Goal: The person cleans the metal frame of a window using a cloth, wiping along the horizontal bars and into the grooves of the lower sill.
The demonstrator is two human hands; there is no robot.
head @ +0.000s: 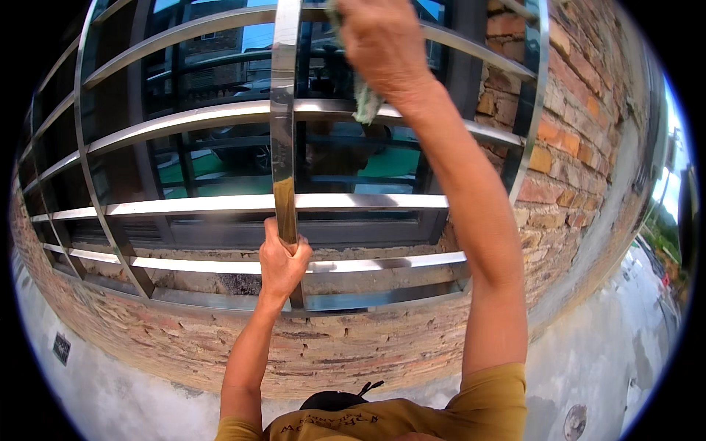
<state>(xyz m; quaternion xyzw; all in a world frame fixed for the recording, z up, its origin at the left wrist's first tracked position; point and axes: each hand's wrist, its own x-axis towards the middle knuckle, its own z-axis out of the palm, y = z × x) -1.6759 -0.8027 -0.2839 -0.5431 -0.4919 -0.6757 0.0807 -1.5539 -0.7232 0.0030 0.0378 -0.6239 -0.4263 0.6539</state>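
Observation:
A polished metal window grille [237, 113] of flat upright and cross bars stands before a dark-framed glass window [220, 171]. My left hand [284, 264] is closed around the middle upright bar [284, 138], between the two lowest long cross bars. Higher up and to the right, my right hand [383, 41] grips a pale green cloth [365, 105]. The cloth hangs down over a cross bar, to the right of that upright. My right hand is slightly blurred, and its fingertips are partly hidden at the picture's top edge.
Rough brick wall [568, 138] surrounds the window on the right and below. The grille's bottom ledge [380, 300] juts out over the bricks. Pale concrete ground [127, 380] lies beneath, with a small dark grate [62, 349] at left and a round cover [575, 421] at lower right.

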